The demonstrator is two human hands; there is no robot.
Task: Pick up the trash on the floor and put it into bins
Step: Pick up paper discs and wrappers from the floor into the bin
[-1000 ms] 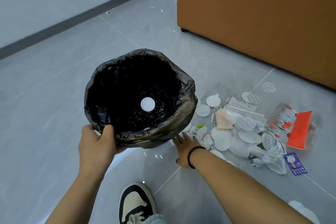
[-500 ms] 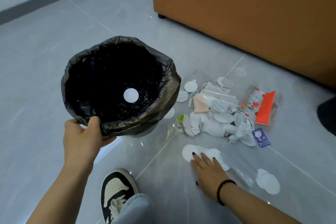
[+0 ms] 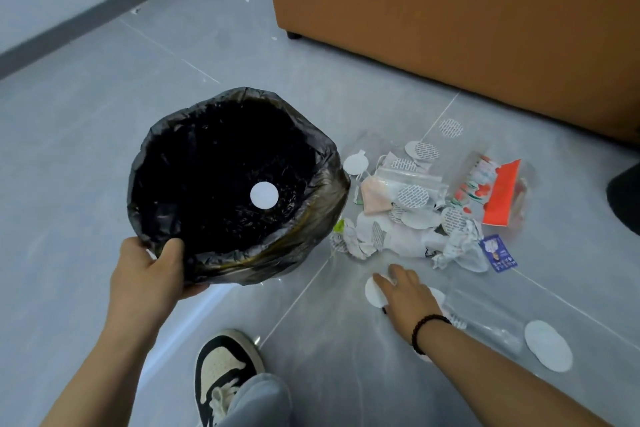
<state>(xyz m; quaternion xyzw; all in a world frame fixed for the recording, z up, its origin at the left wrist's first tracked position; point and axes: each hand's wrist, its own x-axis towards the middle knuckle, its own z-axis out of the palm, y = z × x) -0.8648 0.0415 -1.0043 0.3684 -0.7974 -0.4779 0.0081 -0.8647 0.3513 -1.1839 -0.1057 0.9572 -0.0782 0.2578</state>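
A bin lined with a black bag [image 3: 322,163] is tilted toward me, and my left hand [image 3: 152,274] grips its near rim. One white paper disc [image 3: 264,195] lies inside it. To its right a heap of trash [image 3: 408,215] covers the grey floor: white and printed discs, a pink mask, crumpled paper, clear plastic bags. My right hand [image 3: 407,293] lies palm down on white discs [image 3: 373,291] on the floor, fingers spread and pressing them; whether it grasps any I cannot tell.
A red and white snack wrapper [image 3: 495,194] and a small blue card [image 3: 498,253] lie at the heap's right side. Two white discs [image 3: 549,350] sit further right by a clear plastic bag [image 3: 485,319]. An orange-brown sofa [image 3: 450,17] stands behind. My shoe [image 3: 221,374] is below.
My right hand left the bin's base and came down on the white discs nearer me, then slid over them. The bin stays held in my left hand.
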